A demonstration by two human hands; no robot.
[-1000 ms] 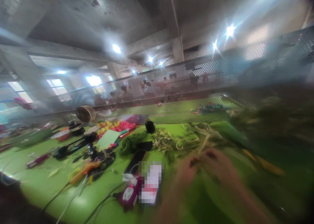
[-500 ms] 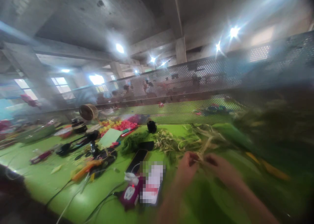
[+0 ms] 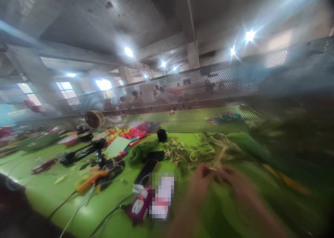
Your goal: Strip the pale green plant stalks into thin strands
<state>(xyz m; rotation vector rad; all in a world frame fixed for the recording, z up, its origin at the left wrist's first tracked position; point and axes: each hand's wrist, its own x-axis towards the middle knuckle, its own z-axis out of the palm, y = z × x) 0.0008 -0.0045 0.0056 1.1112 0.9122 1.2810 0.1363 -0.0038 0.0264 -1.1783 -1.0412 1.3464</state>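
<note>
My left hand (image 3: 202,177) and my right hand (image 3: 231,175) are close together over the green table, right of centre. The fingers of both are pinched round a thin pale stem (image 3: 212,169) that spans the small gap between them. Just beyond the fingers lie long pale dried strands (image 3: 221,149), and a heap of pale green leafy pieces (image 3: 177,150) is to their left. Motion blur hides the fingertips in part.
Left of my hands are a blurred-out phone (image 3: 163,196), a purple power block (image 3: 139,206), a dark phone (image 3: 146,171) and an orange glue gun (image 3: 91,181) with cables. A perforated metal panel (image 3: 182,116) stands behind the green table (image 3: 86,210).
My hands have come slightly closer together, and the thin stem now shows between them. The objects on the table have not moved.
</note>
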